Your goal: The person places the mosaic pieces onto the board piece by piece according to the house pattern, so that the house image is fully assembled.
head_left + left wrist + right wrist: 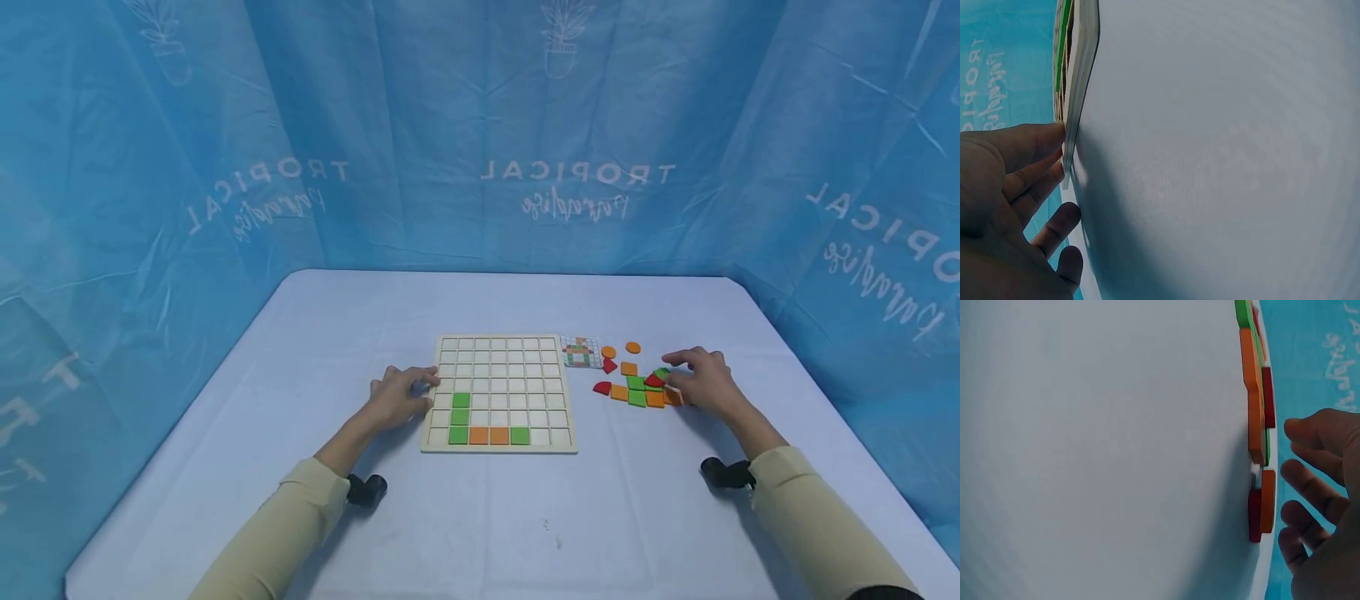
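Observation:
A pale wooden grid board (517, 387) lies on the white table. Along its lower left sits an L of square tiles: a green column (460, 417), then orange tiles (489, 436) and a green tile (519, 436) in the bottom row. My left hand (397, 398) touches the board's left edge with its fingertips, the fingers loosely bent. At the right, my right hand (705, 382) hovers over a loose pile of green, orange and red pieces (637, 398). In the right wrist view a gap shows between its fingertips and the red piece (1269, 397); nothing is held.
A small printed pattern card (581, 352) lies against the board's upper right edge. Two orange discs (633, 347) and a red piece (609, 365) lie near it. Blue printed sheeting (480, 208) hangs behind and beside the table.

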The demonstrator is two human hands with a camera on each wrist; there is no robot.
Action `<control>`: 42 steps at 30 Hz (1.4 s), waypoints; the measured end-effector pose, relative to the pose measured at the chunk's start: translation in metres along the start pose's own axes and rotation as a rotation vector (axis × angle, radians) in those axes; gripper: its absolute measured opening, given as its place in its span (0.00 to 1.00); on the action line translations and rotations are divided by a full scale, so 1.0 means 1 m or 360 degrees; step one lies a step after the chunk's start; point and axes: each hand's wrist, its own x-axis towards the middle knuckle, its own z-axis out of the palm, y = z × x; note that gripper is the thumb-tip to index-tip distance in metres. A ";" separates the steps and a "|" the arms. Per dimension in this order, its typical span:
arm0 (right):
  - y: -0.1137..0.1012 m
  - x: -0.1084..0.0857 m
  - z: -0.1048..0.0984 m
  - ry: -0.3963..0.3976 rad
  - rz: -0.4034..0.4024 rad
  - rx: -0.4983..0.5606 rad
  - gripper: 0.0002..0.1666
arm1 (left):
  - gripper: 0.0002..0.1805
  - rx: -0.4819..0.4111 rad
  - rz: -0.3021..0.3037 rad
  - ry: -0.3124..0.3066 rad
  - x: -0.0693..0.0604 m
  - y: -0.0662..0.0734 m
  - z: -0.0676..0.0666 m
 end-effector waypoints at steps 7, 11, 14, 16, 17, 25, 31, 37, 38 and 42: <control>0.009 0.009 -0.002 -0.0105 -0.0028 -0.0015 0.25 | 0.19 -0.0013 0.0004 -0.0001 0.001 -0.001 0.001; 0.011 0.012 -0.003 -0.0179 -0.0035 -0.0006 0.25 | 0.19 -0.0012 -0.0007 -0.0003 0.001 -0.002 0.001; 0.012 0.013 -0.004 -0.0214 -0.0051 0.0003 0.24 | 0.19 -0.0006 -0.0011 -0.0004 0.002 -0.001 0.000; 0.014 0.013 -0.004 -0.0229 -0.0071 0.0005 0.23 | 0.19 0.0003 -0.0009 -0.0005 0.002 -0.001 0.000; 0.014 0.014 -0.004 -0.0235 -0.0082 0.0005 0.23 | 0.19 0.0009 -0.0009 -0.0005 0.002 -0.001 0.000; 0.018 0.016 -0.005 -0.0259 -0.0172 -0.0024 0.20 | 0.20 0.0019 -0.0017 -0.0005 0.002 0.000 0.001; 0.020 0.016 -0.005 -0.0255 -0.0165 -0.0015 0.19 | 0.20 0.0011 -0.0028 -0.0007 0.001 0.002 0.000; 0.021 0.017 -0.004 -0.0242 -0.0136 -0.0019 0.19 | 0.19 0.0004 -0.0034 -0.0006 0.002 0.002 0.001; 0.021 0.017 -0.004 -0.0237 -0.0138 -0.0022 0.20 | 0.19 0.0002 -0.0036 -0.0007 0.002 0.002 0.001; 0.021 0.015 -0.004 -0.0213 -0.0130 -0.0033 0.20 | 0.19 -0.0003 -0.0022 -0.0001 0.002 0.001 0.000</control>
